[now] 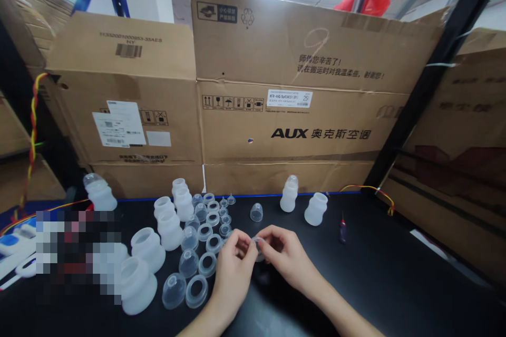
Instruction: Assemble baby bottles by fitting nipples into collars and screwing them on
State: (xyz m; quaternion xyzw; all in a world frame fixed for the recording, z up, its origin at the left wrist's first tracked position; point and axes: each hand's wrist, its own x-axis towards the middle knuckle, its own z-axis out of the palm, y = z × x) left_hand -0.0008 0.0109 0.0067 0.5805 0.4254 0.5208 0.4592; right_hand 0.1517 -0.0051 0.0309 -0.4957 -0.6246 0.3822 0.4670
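Observation:
My left hand (236, 268) and my right hand (290, 257) meet above the front middle of the black table. Thumbs and forefingers of both pinch a small translucent piece (259, 257), mostly hidden by the fingers, so its exact kind is unclear. Left of my left hand lie clear collar rings (196, 304), small silicone nipples (231, 200) and domed caps (174, 291) in rough columns. Beyond the hands sits a single domed cap (256, 213).
Several white bottles (169, 231) stand open-topped at the left. Behind, one capped bottle (290, 195) stands beside an uncapped bottle (316, 209). A screwdriver (342, 232) lies right. Cardboard boxes (237, 173) wall off the back; a cable (371, 188) runs there.

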